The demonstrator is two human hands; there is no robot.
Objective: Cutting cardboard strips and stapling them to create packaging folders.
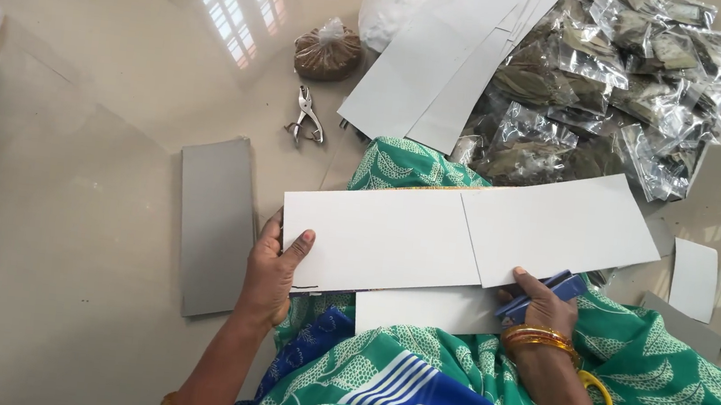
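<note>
- Green-and-blue patterned cloth [448,390] over the person's lap fills the bottom centre, nearest the camera; gold bangles [538,339] on the right wrist.
- Left hand [272,266], lower centre-left: grip clenched on the left edge of a white card sheet [379,236], thumb on top.
- Right hand [541,306], lower centre-right: grasping blue-handled scissors [540,295], fingers on the lower edge of a second white card sheet [559,223].
- Both sheets lie side by side across the lap at frame centre, edges meeting; another white piece [421,309] sits under them.
- Grey card strip [215,223] flat on the floor [66,198], just left of the left hand.
- Metal hole punch [307,116] on the floor, upper centre; brown bag of powder [327,52] above it.
- Stack of white sheets [447,60] at top centre, partly over a heap of clear packets of dried leaves [614,86] at upper right.
- Loose grey card offcuts [694,278] at right edge.
</note>
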